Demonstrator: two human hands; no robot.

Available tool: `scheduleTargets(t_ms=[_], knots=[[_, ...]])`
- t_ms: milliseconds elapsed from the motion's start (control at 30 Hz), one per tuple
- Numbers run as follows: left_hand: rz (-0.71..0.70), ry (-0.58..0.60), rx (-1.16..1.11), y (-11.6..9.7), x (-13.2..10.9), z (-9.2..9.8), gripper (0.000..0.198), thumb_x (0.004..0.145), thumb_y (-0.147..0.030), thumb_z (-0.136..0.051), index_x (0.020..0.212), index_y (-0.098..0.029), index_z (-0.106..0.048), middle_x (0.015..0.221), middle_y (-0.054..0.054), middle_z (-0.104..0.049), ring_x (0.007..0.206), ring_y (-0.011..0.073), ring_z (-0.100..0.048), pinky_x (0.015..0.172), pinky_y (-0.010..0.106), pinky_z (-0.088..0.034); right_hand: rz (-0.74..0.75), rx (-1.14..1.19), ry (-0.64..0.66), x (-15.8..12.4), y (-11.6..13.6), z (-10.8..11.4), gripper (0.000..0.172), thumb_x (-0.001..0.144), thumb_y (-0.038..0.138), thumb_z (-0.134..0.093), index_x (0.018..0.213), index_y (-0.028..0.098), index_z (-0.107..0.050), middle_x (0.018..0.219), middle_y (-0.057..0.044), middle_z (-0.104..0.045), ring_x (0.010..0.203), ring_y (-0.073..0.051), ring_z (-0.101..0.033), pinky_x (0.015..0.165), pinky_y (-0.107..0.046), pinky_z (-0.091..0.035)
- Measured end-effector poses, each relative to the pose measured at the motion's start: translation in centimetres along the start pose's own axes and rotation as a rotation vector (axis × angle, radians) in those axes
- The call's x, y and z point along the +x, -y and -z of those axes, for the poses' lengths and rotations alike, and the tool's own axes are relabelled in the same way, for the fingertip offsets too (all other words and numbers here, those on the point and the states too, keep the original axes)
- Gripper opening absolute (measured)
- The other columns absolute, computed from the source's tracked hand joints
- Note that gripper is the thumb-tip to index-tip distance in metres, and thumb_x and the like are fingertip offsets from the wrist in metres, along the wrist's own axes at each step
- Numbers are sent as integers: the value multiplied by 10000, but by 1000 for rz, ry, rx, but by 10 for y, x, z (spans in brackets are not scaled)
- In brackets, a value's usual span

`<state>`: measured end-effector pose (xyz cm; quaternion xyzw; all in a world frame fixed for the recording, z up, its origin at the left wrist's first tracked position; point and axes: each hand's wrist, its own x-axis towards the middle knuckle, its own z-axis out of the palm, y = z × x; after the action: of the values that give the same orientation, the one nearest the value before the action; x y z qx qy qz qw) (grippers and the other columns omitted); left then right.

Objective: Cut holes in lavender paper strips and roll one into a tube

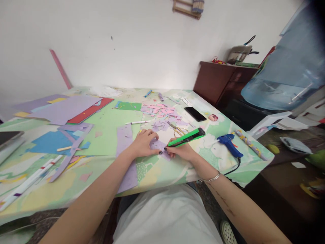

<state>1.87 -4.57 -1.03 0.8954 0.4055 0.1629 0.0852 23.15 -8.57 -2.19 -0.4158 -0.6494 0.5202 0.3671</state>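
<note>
My right hand (pixel 182 151) grips a green utility knife (pixel 187 137), its tip down on a small lilac paper piece (pixel 157 146) near the table's front edge. My left hand (pixel 144 142) rests on that same piece, fingers curled and pressing it flat. The paper has small holes cut in it. A long lilac strip (pixel 126 150) lies under my left wrist on a light green sheet (pixel 109 130).
Pink and lilac scraps (pixel 159 112), a white pen (pixel 138 122), a black phone (pixel 195 114), a blue glue gun (pixel 230 144), scissors (pixel 179 129), and coloured sheets (pixel 68 108) cover the table. A brown cabinet (pixel 220 81) and water jug (pixel 286 71) stand at the right.
</note>
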Motion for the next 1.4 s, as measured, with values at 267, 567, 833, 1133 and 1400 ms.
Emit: scheduleTargets(t_ms=[267, 567, 833, 1133, 1400], knots=[[7, -3, -4, -3, -1, 2, 441, 634, -475, -644, 998, -242, -554, 1057, 75, -505, 989, 284, -444, 873, 427, -360, 11, -51, -5, 0, -1, -1, 194, 725, 296, -643, 651, 154, -535, 505, 20, -570, 451, -95, -549, 430, -192, -432], [1, -1, -5, -3, 0, 4, 434, 636, -467, -637, 1006, -247, -581, 1035, 62, -519, 965, 269, -463, 878, 420, -362, -1, -49, -11, -1, -1, -2, 205, 713, 306, -641, 652, 163, -508, 497, 32, -556, 444, -91, -538, 423, -187, -433], [6, 0, 11, -4, -1, 4, 436, 631, -463, -639, 1007, -251, -577, 1035, 59, -514, 966, 264, -464, 869, 412, -366, -10, -60, -9, 0, -2, -2, 185, 725, 284, -626, 657, 164, -502, 504, 33, -560, 448, -90, -541, 422, -182, -431], [6, 2, 6, -5, -1, 4, 424, 633, -454, -639, 999, -245, -587, 1052, 64, -519, 979, 268, -469, 880, 428, -371, -20, -62, -14, -1, 1, -3, 177, 723, 268, -628, 659, 162, -503, 501, 32, -556, 442, -88, -535, 416, -179, -429], [-4, -8, 2, -5, -2, 4, 410, 633, -447, -644, 992, -254, -593, 1239, 66, -479, 1071, 292, -454, 924, 466, -348, -11, -54, -9, 0, -1, -2, 187, 725, 283, -628, 658, 164, -499, 510, 33, -555, 451, -92, -542, 415, -182, -433]])
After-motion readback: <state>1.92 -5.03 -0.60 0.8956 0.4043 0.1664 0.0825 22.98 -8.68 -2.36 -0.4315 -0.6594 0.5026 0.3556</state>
